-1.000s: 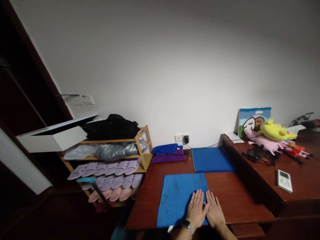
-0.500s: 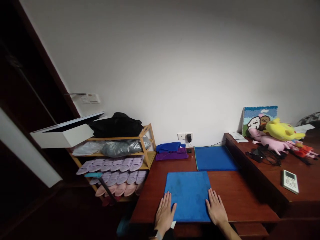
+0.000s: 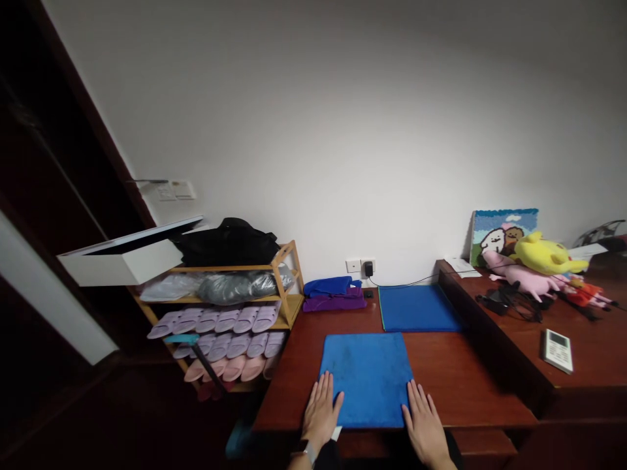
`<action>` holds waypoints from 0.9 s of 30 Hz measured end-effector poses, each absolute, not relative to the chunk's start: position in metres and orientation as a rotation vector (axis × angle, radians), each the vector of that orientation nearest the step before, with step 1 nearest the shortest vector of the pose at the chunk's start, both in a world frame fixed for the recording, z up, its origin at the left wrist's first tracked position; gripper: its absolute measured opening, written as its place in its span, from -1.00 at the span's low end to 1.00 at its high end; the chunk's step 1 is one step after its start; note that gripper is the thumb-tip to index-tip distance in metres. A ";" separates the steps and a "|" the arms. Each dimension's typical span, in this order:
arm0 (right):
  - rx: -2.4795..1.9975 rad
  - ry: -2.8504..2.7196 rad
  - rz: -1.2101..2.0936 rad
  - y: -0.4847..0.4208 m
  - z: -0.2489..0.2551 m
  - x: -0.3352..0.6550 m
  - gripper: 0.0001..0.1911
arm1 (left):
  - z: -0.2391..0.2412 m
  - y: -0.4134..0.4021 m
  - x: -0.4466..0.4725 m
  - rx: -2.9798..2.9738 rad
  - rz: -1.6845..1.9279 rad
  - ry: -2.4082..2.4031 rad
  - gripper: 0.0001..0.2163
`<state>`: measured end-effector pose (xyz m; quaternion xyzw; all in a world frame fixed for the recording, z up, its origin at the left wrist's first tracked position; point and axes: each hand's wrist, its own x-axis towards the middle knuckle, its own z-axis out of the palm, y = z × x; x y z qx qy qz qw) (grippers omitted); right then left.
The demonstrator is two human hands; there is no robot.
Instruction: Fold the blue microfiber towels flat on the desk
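A light blue cloth (image 3: 367, 375) lies flat and square on the reddish-brown table (image 3: 455, 372), with a few darker stains on it. My left hand (image 3: 322, 408) rests flat on its left edge, fingers pointing forward and thumb spread onto the cloth. On the right edge, my right hand (image 3: 424, 418) lies with its fingers stretched out, partly on the cloth and partly over the table. Neither hand grips anything. Behind it, a darker blue cloth (image 3: 418, 308) with a green left edge is spread near the wall.
Folded blue and purple cloths (image 3: 336, 300) lie at the back left, near a plugged-in charger (image 3: 368, 267). A shoe rack (image 3: 289, 287) with several slippers stands left. The raised surface at right holds plush toys (image 3: 548, 254), a cable (image 3: 519, 307) and a white calculator-like device (image 3: 557, 350).
My right hand has slid slightly toward me along the cloth's right edge. My left hand stays on the left edge. The view has shifted a little.
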<state>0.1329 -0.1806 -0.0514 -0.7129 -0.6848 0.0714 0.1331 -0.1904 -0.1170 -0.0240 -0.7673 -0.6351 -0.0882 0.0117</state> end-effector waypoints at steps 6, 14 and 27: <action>-2.035 -2.024 0.192 -0.178 -0.050 0.133 -0.28 | 0.005 -0.128 -0.100 -2.733 -0.381 -1.700 -0.40; -2.050 -2.092 0.258 -0.174 -0.054 0.136 -0.34 | -0.011 -0.150 -0.001 -3.039 -0.511 -1.426 -0.47; -2.085 -2.017 0.266 -0.177 -0.052 0.133 -0.24 | -0.040 -0.131 -0.196 -2.180 -0.297 -2.118 -0.38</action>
